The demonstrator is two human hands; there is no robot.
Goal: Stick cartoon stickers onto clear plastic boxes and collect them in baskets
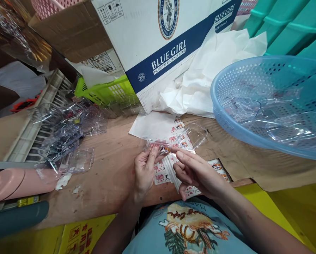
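A small clear plastic case with a red print and a cat sticker is pinched between the thumb and fingers of my left hand. My right hand is at the case's right end, its index fingertip by the cat sticker and the other fingers loosely curled apart. Beneath both hands lie sticker sheets with red lettering and cats. Behind them, a white sheet partly covers another sticker sheet. An empty clear case rests on that sheet's right edge.
A blue perforated basket with clear cases stands at the right. Clear cases are piled at the left, near a pink bottle and a green basket. A white and blue carton and crumpled white paper are at the back.
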